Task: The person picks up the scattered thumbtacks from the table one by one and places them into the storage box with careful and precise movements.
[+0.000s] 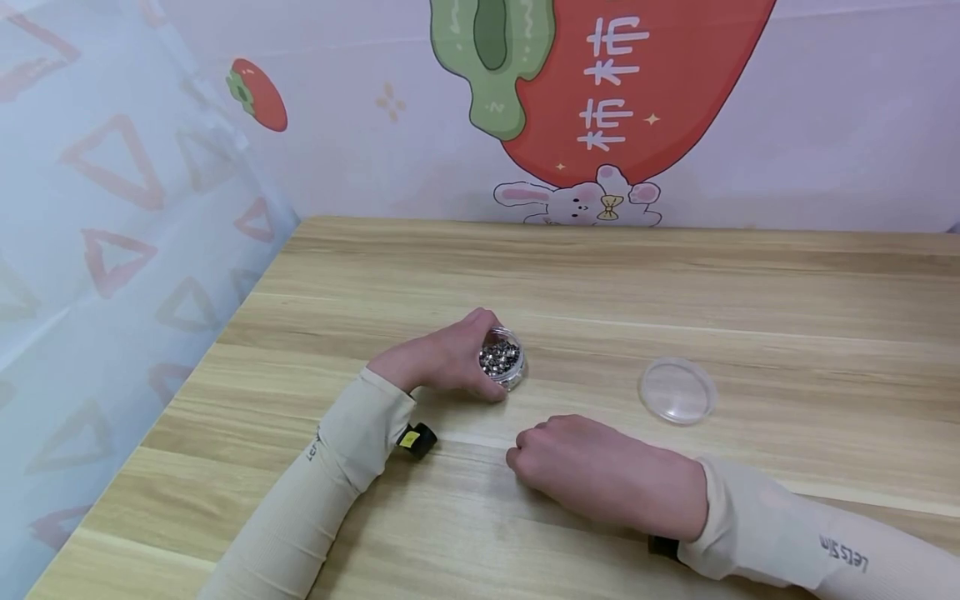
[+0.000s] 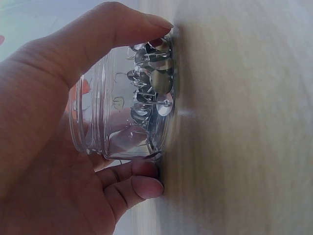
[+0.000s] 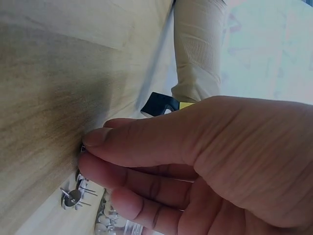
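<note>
My left hand (image 1: 453,358) grips a clear round jar (image 2: 105,117) from its left side, thumb and fingers on opposite sides of its wall. The jar stands lidless on the table, part-filled with silver thumbtacks (image 1: 498,357). To its lower right, my right hand (image 1: 592,467) is low over the table, palm down. Its thumb and index finger are pinched together around a thumbtack, mostly hidden, with a sliver of metal at the fingertips. In the right wrist view, a few loose thumbtacks (image 3: 73,197) lie just beyond those fingers, pins showing.
A clear round lid (image 1: 678,390) lies flat on the wooden table (image 1: 787,325), right of the jar and beyond the right forearm. A printed cloth (image 1: 360,150) hangs along the table's back edge, another at the left. Black wrist cameras sit under both cuffs.
</note>
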Motion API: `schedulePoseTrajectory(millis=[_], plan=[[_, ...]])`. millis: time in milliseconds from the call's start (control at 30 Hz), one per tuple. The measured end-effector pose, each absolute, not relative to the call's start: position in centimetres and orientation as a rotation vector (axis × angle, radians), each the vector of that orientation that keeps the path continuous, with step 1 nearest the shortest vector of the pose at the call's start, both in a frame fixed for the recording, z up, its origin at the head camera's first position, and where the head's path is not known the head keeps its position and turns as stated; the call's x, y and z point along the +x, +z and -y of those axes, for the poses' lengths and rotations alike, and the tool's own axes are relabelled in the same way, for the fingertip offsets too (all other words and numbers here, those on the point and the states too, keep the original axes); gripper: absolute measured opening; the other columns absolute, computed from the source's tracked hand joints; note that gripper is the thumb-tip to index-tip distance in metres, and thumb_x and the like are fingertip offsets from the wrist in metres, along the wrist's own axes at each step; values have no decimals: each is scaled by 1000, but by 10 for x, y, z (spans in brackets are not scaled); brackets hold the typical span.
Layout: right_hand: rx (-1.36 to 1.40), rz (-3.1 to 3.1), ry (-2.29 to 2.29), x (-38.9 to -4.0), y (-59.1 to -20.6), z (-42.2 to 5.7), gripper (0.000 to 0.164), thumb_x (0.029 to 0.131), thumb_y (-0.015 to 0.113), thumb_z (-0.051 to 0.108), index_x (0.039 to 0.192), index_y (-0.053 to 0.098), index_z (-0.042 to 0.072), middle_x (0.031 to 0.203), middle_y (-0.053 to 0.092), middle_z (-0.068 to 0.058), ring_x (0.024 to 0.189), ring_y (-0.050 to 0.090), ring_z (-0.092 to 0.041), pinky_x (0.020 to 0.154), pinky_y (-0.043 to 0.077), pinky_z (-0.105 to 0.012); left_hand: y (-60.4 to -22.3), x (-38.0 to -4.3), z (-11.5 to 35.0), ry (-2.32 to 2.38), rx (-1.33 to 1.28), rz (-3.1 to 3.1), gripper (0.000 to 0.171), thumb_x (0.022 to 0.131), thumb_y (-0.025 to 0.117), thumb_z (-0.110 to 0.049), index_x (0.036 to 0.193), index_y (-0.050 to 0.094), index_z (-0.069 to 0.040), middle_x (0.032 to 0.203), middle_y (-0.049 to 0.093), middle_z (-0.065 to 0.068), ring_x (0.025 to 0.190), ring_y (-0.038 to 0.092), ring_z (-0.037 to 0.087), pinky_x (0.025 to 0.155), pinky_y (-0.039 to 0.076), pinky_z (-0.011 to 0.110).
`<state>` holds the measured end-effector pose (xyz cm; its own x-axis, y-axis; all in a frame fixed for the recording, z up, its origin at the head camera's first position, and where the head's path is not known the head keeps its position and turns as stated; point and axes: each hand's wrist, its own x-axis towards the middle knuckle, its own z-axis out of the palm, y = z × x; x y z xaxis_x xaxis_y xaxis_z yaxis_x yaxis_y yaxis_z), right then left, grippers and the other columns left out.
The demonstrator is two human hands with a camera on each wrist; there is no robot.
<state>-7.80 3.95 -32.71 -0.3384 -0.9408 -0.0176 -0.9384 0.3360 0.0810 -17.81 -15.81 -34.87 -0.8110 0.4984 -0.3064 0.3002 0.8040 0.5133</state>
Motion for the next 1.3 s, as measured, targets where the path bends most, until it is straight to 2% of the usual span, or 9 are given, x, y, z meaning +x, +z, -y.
schedulePoseTrajectory(millis=[633,933,1067,1167,1300], plan=[[1762,2490,-119,-75,-330,-40,13,74,72,3,73,64,14,61,56,3,56,53,-15,54,48,-24,-347,-179,157,596,597,-2559,77,66,82,-32,125,40,-8,122,45,4,104,52,17,96,48,34],[1799,2534,-68,-80,-323,-38,16,72,73,2,81,63,11,69,59,1,63,57,-15,59,52,-27,-346,-178,158,613,580,-2549,75,67,81,-32,125,39,-9,122,45,4,103,52,17,94,48,35],[1765,2626,159,-95,-308,-37,19,74,69,-5,85,63,9,74,60,-1,64,56,-14,56,53,-26,-348,-177,159,647,599,-2537,77,65,84,-35,122,40,-9,121,44,4,104,52,18,95,48,35],[1687,2616,356,-116,-298,-33,23,75,64,-13,82,64,9,74,61,-2,64,56,-13,53,52,-24,-350,-177,160,660,637,-2532,72,66,84,-35,118,41,-9,117,44,5,102,51,18,94,48,36],[1591,2554,521,-145,-288,-28,24,77,64,-15,80,64,9,73,61,-2,64,55,-13,57,54,-27,-350,-178,158,669,700,-2527,69,67,82,-29,122,44,-11,120,43,4,106,48,17,97,46,35]])
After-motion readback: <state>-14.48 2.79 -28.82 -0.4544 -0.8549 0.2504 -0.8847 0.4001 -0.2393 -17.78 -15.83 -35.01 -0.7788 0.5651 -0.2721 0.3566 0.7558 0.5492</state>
